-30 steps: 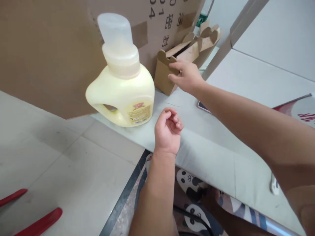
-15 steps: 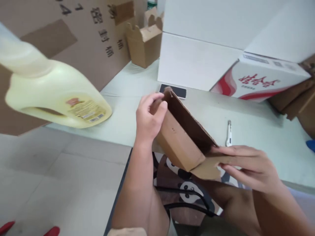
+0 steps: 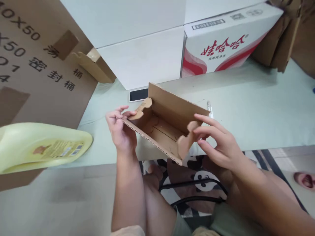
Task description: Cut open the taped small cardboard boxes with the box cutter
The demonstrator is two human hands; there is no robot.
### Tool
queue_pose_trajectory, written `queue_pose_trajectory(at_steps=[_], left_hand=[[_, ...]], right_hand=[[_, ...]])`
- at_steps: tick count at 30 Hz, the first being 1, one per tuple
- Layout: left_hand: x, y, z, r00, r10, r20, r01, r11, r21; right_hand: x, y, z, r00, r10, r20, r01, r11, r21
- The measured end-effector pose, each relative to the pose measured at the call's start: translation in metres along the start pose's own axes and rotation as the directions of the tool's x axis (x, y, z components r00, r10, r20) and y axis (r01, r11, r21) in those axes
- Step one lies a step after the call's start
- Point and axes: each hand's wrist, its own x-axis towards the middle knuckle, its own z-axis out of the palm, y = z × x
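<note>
A small brown cardboard box (image 3: 167,127), its top uncovered and nothing visible inside, is held tilted above the table's front edge. Two notched end flaps stick up from its short sides. My left hand (image 3: 121,129) grips the left end, thumb and fingers closed about the corner by the left flap. At the other end, my right hand (image 3: 219,141) has its fingers spread, the tips touching the right flap and the box's end. Partly hidden behind the box's right corner lies a white utility knife (image 3: 210,109). A phone (image 3: 138,95) lies beyond the left end.
A yellow plastic jug (image 3: 46,147) stands at the left beside a large printed carton (image 3: 34,62). White boxes (image 3: 142,60), one with red print (image 3: 221,49), line the back of the pale green table (image 3: 246,108). Another small cardboard box (image 3: 98,67) and folded cardboard (image 3: 275,39) are there too.
The box has turned so its inside faces me, and its right flap now stands up. My right hand has moved left and loosened its fingers. The view has swung right.
</note>
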Motion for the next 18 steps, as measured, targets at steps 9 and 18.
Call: queue_pose_trajectory(at_steps=[9,18], left_hand=[[0.000,-0.023,0.002,0.914,0.192,0.356,-0.348,0.823,0.449],[0.001,-0.018,-0.008,0.888,0.090,0.452,-0.335,0.799,0.500]], right_hand=[[-0.016,0.021,0.017,0.970,0.116,-0.215,-0.121,0.993,-0.009],[-0.011,0.025,0.012,0.999,0.028,0.027,-0.034,0.963,0.267]])
